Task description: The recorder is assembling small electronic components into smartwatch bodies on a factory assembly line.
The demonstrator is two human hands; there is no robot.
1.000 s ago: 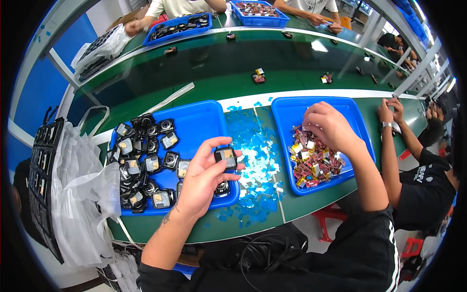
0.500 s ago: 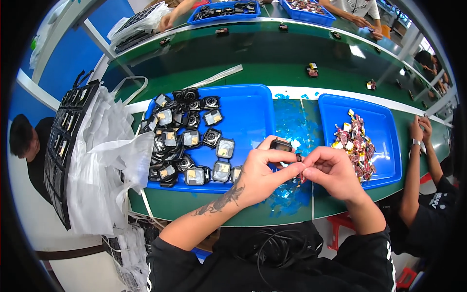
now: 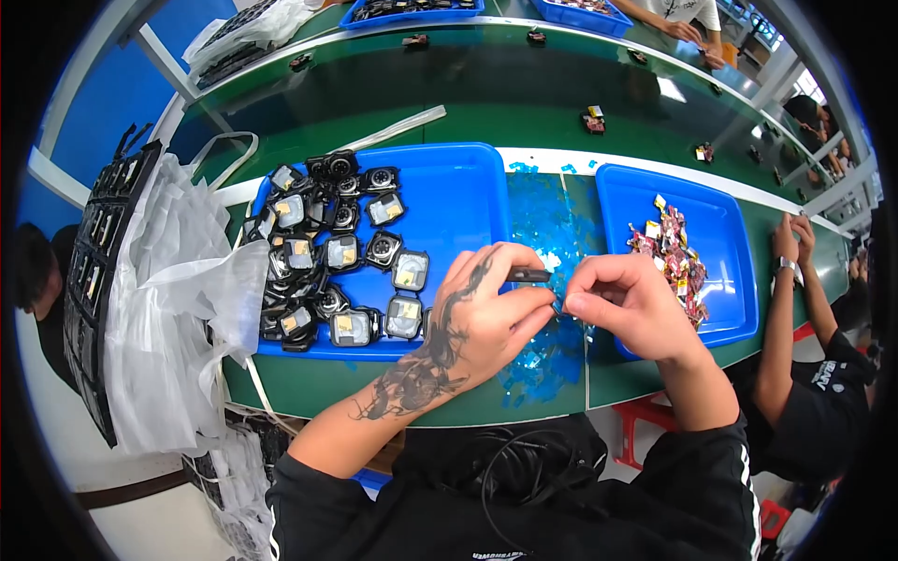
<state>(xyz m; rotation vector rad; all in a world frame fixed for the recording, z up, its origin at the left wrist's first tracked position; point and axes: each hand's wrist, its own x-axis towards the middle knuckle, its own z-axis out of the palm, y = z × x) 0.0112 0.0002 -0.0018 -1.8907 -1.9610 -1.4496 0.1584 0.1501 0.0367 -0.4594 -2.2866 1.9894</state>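
Note:
My left hand (image 3: 486,309) is closed around a black watch case (image 3: 529,276), which shows edge-on between thumb and fingers. Close beside it, my right hand (image 3: 638,309) has its thumb and forefinger pinched near the left fingertips. Whatever lies in that pinch is too small to make out. Left of my hands, a blue tray (image 3: 458,201) holds a heap of black watch cases (image 3: 341,252), some showing grey backs with tan patches. On the right, a second blue tray (image 3: 725,248) holds a pile of small reddish parts (image 3: 669,238) with yellow and white bits.
Blue film scraps (image 3: 538,365) litter the green bench between the trays. Beyond runs a green conveyor (image 3: 468,89) carrying small parts (image 3: 593,120). White sheeting (image 3: 178,309) and a black rack (image 3: 98,280) stand at left. A co-worker's arms (image 3: 786,309) reach in at right.
My left hand has rolled over, bringing the watch case from a tilted view to edge-on. My right hand has drawn slightly up, still pinched. The whole view has shifted a little.

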